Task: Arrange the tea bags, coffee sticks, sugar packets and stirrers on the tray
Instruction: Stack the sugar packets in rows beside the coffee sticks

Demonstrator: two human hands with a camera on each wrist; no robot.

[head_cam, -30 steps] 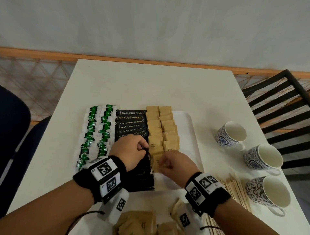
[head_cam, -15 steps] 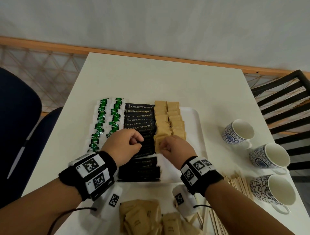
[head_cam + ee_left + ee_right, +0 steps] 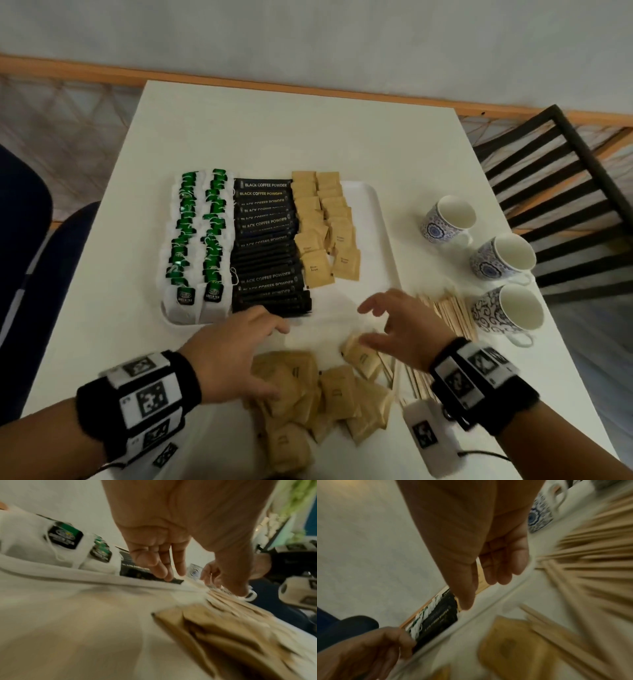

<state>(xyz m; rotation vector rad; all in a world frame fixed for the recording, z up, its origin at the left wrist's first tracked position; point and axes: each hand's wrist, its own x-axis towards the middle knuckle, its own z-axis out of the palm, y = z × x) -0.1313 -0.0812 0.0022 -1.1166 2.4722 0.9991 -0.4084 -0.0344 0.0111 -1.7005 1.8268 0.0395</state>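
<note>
A white tray (image 3: pixel 376 219) holds two columns of green tea bags (image 3: pixel 198 236), a stack of black coffee sticks (image 3: pixel 267 246) and two columns of brown sugar packets (image 3: pixel 323 222). A loose heap of sugar packets (image 3: pixel 329 404) lies on the table in front of the tray, with wooden stirrers (image 3: pixel 452 315) to its right. My left hand (image 3: pixel 239 356) hovers open over the heap's left side, empty. My right hand (image 3: pixel 397 325) hovers open over the heap's right side with fingers spread, holding nothing. Both wrist views, blurred, show relaxed fingers (image 3: pixel 164 563) (image 3: pixel 498 569) above the tray's front rim.
Three patterned cups (image 3: pixel 448 219) (image 3: pixel 503 257) (image 3: pixel 510 308) stand in a row at the right of the white table (image 3: pixel 274 130). A black slatted chair (image 3: pixel 555 192) is beyond the right edge and a dark blue chair (image 3: pixel 20 222) at the left.
Both hands have drawn back from the sugar columns on the tray to the loose heap near me. The packet my right hand held lies on the tray; both hands have opened.
</note>
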